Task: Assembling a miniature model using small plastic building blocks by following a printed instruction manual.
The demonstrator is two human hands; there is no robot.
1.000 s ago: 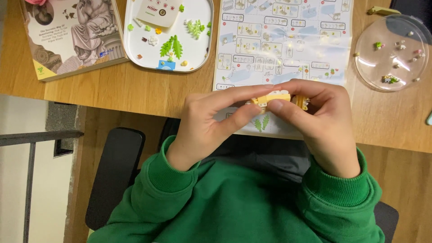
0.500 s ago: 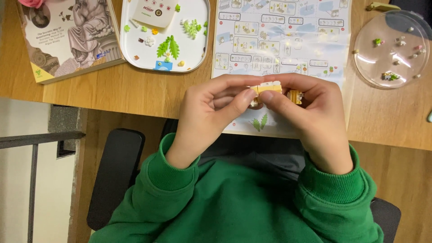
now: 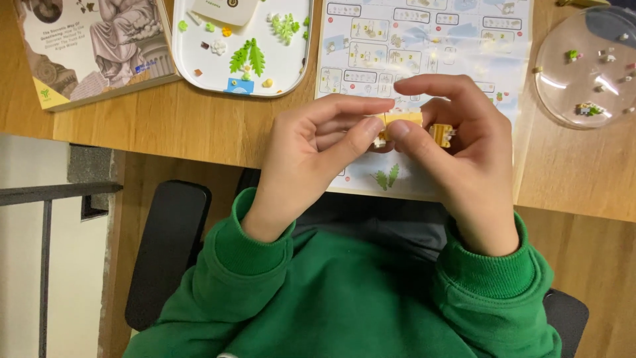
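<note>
Together, a small yellow brick assembly [image 3: 405, 119] is pinched between the fingertips of the left hand [image 3: 311, 156] and right hand [image 3: 464, 152], above the instruction sheet [image 3: 424, 40] at the tabletop's near edge.

Single head-worn camera looks steeply down, close range, onto both hands [image 3: 391, 152] at the wooden counter [image 3: 165, 122] edge.

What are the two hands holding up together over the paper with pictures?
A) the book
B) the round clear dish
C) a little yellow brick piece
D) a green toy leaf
C: the left hand and the right hand pinch a little yellow brick piece between their fingertips, above the instruction sheet.
</note>
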